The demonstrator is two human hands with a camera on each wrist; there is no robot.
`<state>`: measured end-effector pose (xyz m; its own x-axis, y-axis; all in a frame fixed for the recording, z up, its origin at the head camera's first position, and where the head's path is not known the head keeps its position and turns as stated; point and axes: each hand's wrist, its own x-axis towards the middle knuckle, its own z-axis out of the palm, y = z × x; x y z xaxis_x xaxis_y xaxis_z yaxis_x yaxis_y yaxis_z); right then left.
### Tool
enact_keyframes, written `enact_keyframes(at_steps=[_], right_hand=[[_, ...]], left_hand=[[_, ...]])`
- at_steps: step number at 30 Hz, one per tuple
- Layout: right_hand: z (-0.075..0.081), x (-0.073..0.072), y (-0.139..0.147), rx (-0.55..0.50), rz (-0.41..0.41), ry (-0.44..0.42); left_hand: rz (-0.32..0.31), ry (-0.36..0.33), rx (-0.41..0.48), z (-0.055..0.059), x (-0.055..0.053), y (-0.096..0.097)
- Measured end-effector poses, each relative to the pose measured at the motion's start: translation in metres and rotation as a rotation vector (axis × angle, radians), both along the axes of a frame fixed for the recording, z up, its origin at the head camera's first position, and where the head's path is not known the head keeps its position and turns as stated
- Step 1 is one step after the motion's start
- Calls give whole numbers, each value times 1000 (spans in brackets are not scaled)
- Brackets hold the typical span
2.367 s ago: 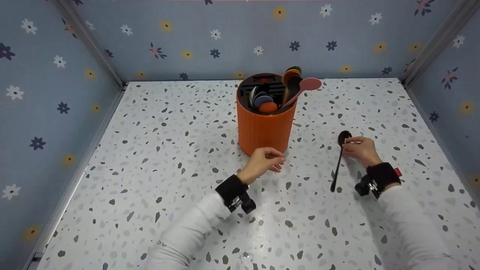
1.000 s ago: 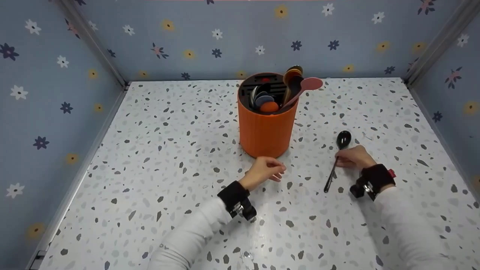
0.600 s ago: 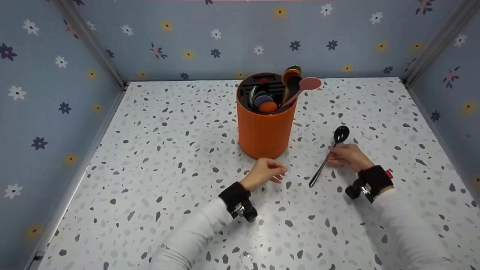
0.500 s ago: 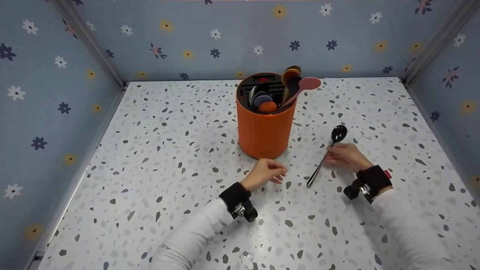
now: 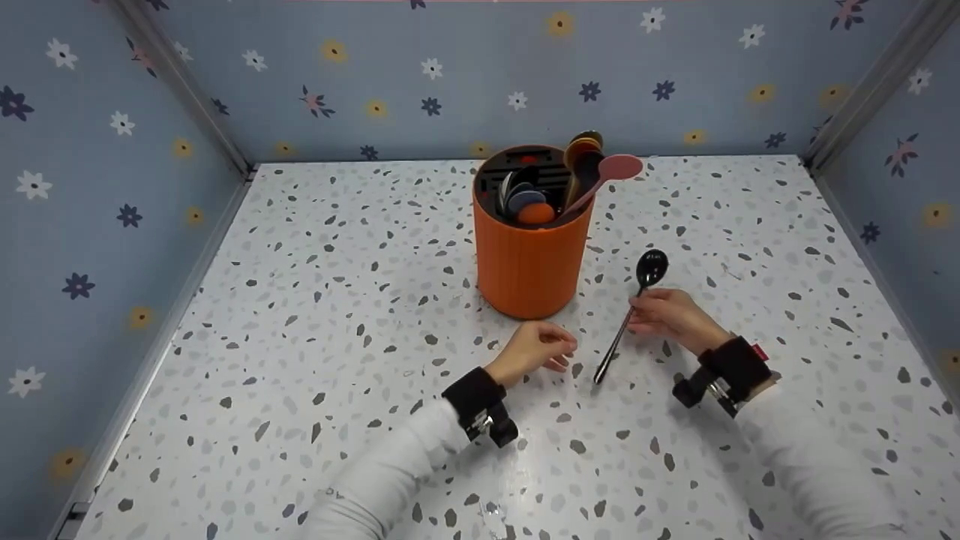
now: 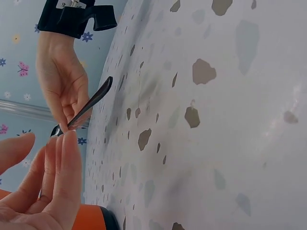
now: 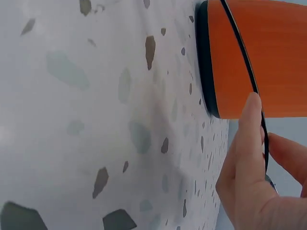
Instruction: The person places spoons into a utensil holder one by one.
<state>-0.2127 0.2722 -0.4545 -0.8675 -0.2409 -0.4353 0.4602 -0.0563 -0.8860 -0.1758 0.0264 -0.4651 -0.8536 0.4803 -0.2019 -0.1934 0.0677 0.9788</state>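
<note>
A long-handled black spoon [image 5: 652, 268] is pinched around the upper handle by my right hand [image 5: 670, 319], to the right of the orange utensil holder [image 5: 529, 274]. Its bowl points away from me, and the handle slants down toward the left. In the right wrist view the spoon's handle [image 7: 244, 52] crosses in front of the holder, between thumb and fingers. The left wrist view shows the handle's end [image 6: 103, 88] held off the tabletop. My left hand [image 5: 529, 349] hovers in front of the holder's base, fingers loosely bent, holding nothing.
Several spoons stand in the holder's slotted black top, among them a pink spoon [image 5: 620, 166] leaning out to the right and an orange one [image 5: 536, 214]. The speckled white tabletop [image 5: 337, 315] is bounded by flowered panels [image 5: 480, 75] at the back and sides.
My right hand slid down from the bowl to the handle, then carried the spoon left toward my left hand, its handle swinging left. My left hand shifted slightly nearer me.
</note>
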Motion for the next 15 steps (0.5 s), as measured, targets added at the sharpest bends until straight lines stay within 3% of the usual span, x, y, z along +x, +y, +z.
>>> enact_keyframes(at_steps=[8,15], right_hand=[[2,8,-16,47,32,6],[5,12,-26,-18,-5,-25]], left_hand=[[-2,-17,3,-2,3,3],[0,-56,-13,-7,5,6]])
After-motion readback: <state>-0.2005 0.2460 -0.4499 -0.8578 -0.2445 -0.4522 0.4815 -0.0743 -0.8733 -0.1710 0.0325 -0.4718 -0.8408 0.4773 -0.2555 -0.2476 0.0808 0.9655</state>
